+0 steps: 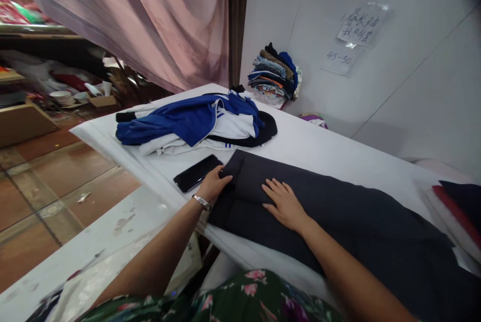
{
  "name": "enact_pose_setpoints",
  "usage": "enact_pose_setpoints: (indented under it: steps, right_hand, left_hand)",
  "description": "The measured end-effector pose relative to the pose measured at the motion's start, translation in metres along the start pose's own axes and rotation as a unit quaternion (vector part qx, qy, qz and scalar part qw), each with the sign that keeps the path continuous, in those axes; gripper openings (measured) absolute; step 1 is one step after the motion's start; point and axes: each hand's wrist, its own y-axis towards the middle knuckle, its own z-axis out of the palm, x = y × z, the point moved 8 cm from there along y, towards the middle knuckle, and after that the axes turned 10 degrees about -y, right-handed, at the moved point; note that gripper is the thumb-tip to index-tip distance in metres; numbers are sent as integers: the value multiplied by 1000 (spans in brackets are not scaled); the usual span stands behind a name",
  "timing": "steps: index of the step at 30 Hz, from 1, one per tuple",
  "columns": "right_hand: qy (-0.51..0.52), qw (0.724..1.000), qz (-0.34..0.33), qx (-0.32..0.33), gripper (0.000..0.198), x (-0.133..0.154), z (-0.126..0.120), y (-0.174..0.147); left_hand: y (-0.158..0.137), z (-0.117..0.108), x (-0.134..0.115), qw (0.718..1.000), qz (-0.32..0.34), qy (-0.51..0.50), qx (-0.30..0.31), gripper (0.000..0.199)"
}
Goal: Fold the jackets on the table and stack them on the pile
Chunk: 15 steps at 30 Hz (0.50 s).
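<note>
Your left hand (215,184) is at the left end of the dark cloth (330,201), its thumb laid on top and its fingers curled at the edge, so that it holds the fabric in a narrow grip; a silvery bracelet (203,202) circles that wrist. Your right hand (285,205) lies flat on the same cloth, palm down with the fingers spread, pressing on it rather than gripping. The dark cloth lies lengthwise along the white surface (319,154) in front of you, running from your left hand out past your right forearm to the lower right, with a folded layer showing near the left end. Just beside your left hand, a black phone (197,172) lies flat, its screen dark. Beyond the phone you have a loose heap of blue and white clothing (180,121) with black parts showing at its ends. Past the far edge, against the pale wall (308,6), stands a stack of folded clothes (271,78), and two paper signs (358,28) are fixed to that wall, the lower one reading 45-50. A pink curtain (180,16) hangs behind the heap, and to your left you can see the tiled floor (67,176).
</note>
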Motion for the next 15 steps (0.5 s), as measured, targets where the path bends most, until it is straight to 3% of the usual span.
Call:
enact_pose_setpoints:
  steps: [8, 15]
  right_hand:
    - [-4, 999, -18, 31, 61, 22, -4, 7]
    - [31, 999, -12, 32, 58, 23, -5, 6]
  left_hand:
    - [4, -6, -5, 996, -3, 76, -35, 61]
    - [3, 2, 0, 996, -66, -62, -21, 74]
